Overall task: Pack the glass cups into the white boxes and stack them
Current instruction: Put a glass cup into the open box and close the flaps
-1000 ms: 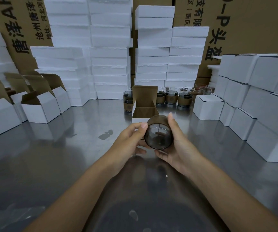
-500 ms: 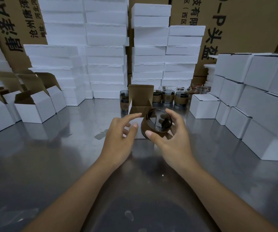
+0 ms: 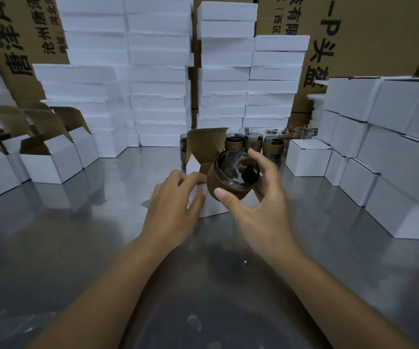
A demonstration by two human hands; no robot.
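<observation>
My right hand (image 3: 258, 207) grips a glass cup (image 3: 233, 175) with a brown band, tilted so its mouth faces me, right at the opening of a small white box (image 3: 211, 205) whose brown-lined lid (image 3: 207, 143) stands up. My left hand (image 3: 175, 210) rests against that box's front left corner, fingers on its edge. More banded glass cups (image 3: 252, 142) stand in a row behind the box. A closed white box (image 3: 308, 157) sits to the right of them.
Open white boxes (image 3: 49, 162) with raised flaps line the left side. Closed white boxes (image 3: 389, 152) are stacked along the right. White foam slabs (image 3: 158, 71) and large cardboard cartons (image 3: 369, 34) stand at the back of the steel table (image 3: 77, 235).
My right hand carried the cup forward and up from in front of me to the open box. My left hand let go of the cup and moved onto the box.
</observation>
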